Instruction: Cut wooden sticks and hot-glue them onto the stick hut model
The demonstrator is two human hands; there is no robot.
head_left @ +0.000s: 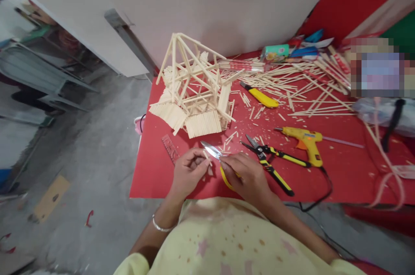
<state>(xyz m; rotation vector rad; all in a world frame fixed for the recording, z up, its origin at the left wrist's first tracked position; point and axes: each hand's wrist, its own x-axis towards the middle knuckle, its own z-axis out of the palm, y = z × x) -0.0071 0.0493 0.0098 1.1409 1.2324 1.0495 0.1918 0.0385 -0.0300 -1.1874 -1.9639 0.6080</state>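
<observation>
My left hand pinches a short piece of wooden stick between thumb and fingers. In my right hand is a pair of scissors with yellow handles, its blades pointing left and away from me, close to the stick piece. Just beyond my hands stands a model built of thin wooden sticks, with a pointed open frame on top and slatted panels around it. A clear ruler with reddish marks lies left of my left hand, partly hidden by it.
On the red table, right of my hands, lie black-and-yellow snips, a yellow glue gun with a cord, and a yellow utility knife. Loose sticks and wrapped packs cover the back right. A pale wall rises behind.
</observation>
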